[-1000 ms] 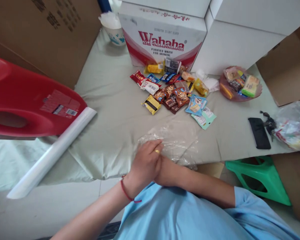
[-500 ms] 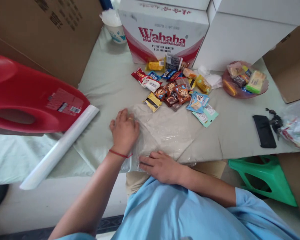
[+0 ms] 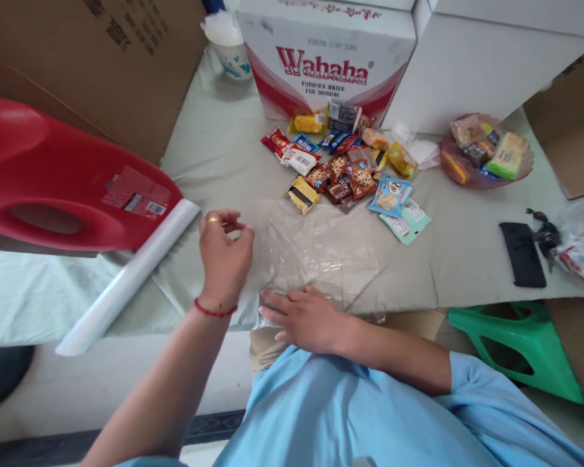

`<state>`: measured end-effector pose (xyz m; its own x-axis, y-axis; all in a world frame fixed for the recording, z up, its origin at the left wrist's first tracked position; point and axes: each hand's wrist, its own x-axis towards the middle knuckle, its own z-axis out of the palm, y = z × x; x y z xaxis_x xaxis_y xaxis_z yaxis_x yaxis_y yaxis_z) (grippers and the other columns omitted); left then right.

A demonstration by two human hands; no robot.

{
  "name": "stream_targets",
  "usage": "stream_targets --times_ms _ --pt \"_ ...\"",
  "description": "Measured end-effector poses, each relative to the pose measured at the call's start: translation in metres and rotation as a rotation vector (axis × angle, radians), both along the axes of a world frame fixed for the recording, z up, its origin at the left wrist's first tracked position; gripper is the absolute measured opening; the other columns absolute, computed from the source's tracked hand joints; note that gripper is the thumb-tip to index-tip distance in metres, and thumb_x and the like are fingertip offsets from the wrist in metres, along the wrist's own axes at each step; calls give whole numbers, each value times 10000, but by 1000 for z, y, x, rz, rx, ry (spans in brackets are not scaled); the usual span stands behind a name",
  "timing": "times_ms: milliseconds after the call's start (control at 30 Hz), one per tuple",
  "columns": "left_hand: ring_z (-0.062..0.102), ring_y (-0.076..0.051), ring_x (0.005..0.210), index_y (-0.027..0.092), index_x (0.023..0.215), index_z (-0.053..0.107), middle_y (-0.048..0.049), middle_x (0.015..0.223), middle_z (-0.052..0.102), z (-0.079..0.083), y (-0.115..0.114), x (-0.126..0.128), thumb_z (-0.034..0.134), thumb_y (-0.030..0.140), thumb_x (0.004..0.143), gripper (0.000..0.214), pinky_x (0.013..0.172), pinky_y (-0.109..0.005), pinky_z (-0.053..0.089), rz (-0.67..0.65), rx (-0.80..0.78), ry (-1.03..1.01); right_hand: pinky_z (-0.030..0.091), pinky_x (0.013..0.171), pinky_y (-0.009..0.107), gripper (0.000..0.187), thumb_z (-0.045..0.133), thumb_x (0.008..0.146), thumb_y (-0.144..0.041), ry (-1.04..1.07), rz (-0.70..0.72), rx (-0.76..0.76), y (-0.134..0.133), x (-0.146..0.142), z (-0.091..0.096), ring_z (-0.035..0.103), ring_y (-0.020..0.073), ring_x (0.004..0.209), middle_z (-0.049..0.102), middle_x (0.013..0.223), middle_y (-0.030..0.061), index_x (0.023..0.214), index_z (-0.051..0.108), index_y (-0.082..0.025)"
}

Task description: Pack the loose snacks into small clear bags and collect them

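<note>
A sheet of clear plastic film [image 3: 316, 250] lies wrinkled on the cloth-covered table in front of me. My left hand [image 3: 225, 256] is at its left edge, raised a little, with fingers curled toward the thumb. Whether a bit of film is between those fingertips cannot be made out. A ring and a red wrist cord are on this hand. Flat on the film's near edge rests my right hand [image 3: 309, 318], fingers stretched out and pointing left. Beyond the film is a pile of wrapped snacks [image 3: 340, 175], including cookie packets and a light blue packet [image 3: 390, 194].
A roll of clear film [image 3: 126, 279] leans by a big red plastic container [image 3: 68, 175] at left. Behind the snacks stands a Wahaha carton [image 3: 326, 65]. A pink bowl [image 3: 520, 170] of snacks, a black phone [image 3: 523, 255] and keys are at right. A green stool [image 3: 530, 350] is below.
My left hand has lifted from lying flat on the film, moved slightly left, and curled its fingers. My right hand still presses flat, shifted slightly left. The whole view has shifted a little.
</note>
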<state>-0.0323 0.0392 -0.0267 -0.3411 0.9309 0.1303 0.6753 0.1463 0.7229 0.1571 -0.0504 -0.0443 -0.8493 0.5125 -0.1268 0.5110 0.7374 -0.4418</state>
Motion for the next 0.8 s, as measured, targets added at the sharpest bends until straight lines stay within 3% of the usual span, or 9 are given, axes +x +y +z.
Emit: stream_targets --times_ms 33,100,233,367,500,567,667,733,800 --pt "720 -209 1005 216 1159 617 -75 1169 681 4 -12 9 599 252 907 255 883 -364 628 41 24 -36 558 997 506 545 648 1062 -419 1 6 2 2 0 1 629 288 1265 418 1759 100 1567 545 -241" --pt "734 -199 935 229 1101 653 -43 1037 716 6 -32 28 532 261 962 187 833 -348 640 -124 -16 -137 551 996 497 490 662 1058 -426 0 19 -7 5 0 1 630 293 1273 543 1662 124 1504 606 -230" --pt "676 -279 1336 201 1150 750 -110 1287 765 -17 -42 46 429 361 1072 367 1162 -483 559 -453 -72 -8 534 1010 495 350 647 1071 -395 2 15 -43 3 0 -4 609 310 1303 733 1380 125 1367 699 -218" --pt "525 -319 1537 152 1396 696 -159 1544 659 -41 -32 35 339 380 1119 506 1287 -577 422 -521 -94 230 527 1056 517 455 614 1084 -363 40 -7 -56 -12 6 -3 614 298 1280 680 1470 129 1516 597 -223" --pt "430 -337 1613 188 1581 571 -162 1702 500 -46 -39 26 376 367 1109 541 1335 -634 290 -592 -105 429 554 1036 415 516 600 1090 -416 163 43 -161 -2 41 14 668 249 1224 672 1517 126 1555 571 -192" --pt "409 -343 1626 223 1643 501 -156 1735 446 -46 -48 24 398 376 1104 570 1345 -671 219 -631 -103 488 553 1023 362 439 528 1117 -379 261 -74 -147 30 68 26 695 219 1192 760 1362 109 1505 623 -196" --pt "401 -365 1629 242 1680 445 -162 1742 422 -49 -61 22 408 418 1106 601 1337 -717 166 -661 -84 522 535 1045 439 409 457 1106 -274 242 -466 155 108 106 37 665 271 1218 759 1321 138 1439 683 -203" --pt "403 -379 1625 231 1689 429 -173 1743 413 -50 -65 20 417 443 1106 620 1330 -729 163 -675 -72 533 476 1118 512 452 473 1063 -206 129 -480 296 162 124 37 586 316 1333 669 1500 144 1467 674 -205" --pt "407 -383 1622 227 1694 418 -177 1743 410 -51 -67 20 422 460 1106 632 1330 -727 167 -681 -71 537 453 1107 569 445 534 1012 -185 -15 -424 321 203 139 32 541 359 1346 628 1564 130 1418 715 -215"
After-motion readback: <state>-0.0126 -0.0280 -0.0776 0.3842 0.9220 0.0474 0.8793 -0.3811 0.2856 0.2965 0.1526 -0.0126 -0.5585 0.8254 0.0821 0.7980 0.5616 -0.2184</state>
